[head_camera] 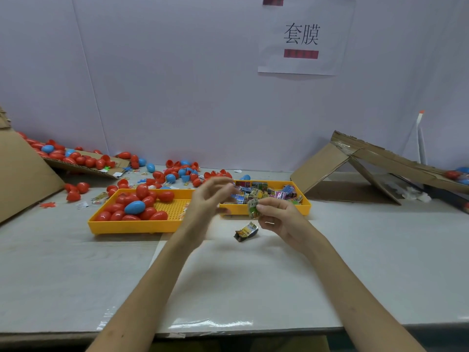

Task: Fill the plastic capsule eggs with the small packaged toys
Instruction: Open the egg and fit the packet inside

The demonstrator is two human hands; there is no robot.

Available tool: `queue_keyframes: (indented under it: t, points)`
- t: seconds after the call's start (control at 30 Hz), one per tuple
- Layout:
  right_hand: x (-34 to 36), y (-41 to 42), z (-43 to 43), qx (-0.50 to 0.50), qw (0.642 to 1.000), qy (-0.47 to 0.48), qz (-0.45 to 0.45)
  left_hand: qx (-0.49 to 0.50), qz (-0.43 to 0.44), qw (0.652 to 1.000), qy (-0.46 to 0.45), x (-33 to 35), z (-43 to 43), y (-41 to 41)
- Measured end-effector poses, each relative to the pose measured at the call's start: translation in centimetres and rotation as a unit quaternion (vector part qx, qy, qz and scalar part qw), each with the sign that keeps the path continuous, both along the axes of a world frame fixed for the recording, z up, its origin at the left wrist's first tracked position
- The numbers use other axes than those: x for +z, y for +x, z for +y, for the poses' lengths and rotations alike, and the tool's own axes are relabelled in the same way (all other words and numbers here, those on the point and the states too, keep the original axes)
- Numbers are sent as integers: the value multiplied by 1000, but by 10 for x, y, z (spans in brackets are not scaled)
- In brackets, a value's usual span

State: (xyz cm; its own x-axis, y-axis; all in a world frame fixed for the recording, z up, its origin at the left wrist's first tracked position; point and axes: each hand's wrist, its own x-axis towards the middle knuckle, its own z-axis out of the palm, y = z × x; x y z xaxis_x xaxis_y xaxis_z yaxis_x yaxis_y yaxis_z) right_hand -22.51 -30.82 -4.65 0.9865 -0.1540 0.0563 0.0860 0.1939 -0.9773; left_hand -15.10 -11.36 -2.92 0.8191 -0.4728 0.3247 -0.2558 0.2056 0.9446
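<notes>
While our right hand point(276, 217) pinches: toy packet point(253, 209), likely light, slippery; grip its middle.
Left hand point(210, 196): nine o'clock, blurred, loosely curled, empty-looking.

Eggs point(142, 191), toy packets point(264, 193) in yellow trays point(132, 228)

One view only, head-worn and wide-angle, looking forward and down from the near edge of the desk point(76, 262), with both forearms running up from the bottom corners. The left hand point(206, 199) and right hand point(278, 217) meet close in at centre frame, a yellow tray point(132, 226) just beyond them in mid-distance. Up top the lens takes in the far wall point(177, 85) and its paper sign point(302, 36), facing us nearly square-on.
</notes>
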Motion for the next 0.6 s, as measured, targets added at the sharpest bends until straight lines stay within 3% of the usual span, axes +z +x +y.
queue_keyframes:
  t: [0.03, 0.07, 0.13, 0.17, 0.2, 0.3, 0.37, 0.6]
  points:
    - [-1, 1, 0, -7, 1000, -12, 8, 111, -61, 992, 5, 3, 6, 4]
    - [-2, 2, -1, -14, 999, -24, 16, 248, -122, 961, 19, 4, 12, 8]
    - [-3, 3, -2, -22, 999, -40, 24, 501, -194, 841, 62, 3, 31, 18]
    - [-4, 4, -2, -23, 999, -42, 24, 575, -178, 792, 95, 2, 44, 26]
    - [-4, 4, -2, -23, 999, -42, 23, 605, -125, 775, 137, -2, 58, 34]
    - [-4, 5, -4, -25, 999, -44, 16, 534, 57, 782, 316, -12, 84, 49]
    - [-4, 5, -4, -29, 998, -49, 15, 481, 57, 778, 401, -18, 84, 52]
    - [-5, 4, -3, -33, 997, -65, 28, 369, -4, 788, 493, -21, 57, 50]
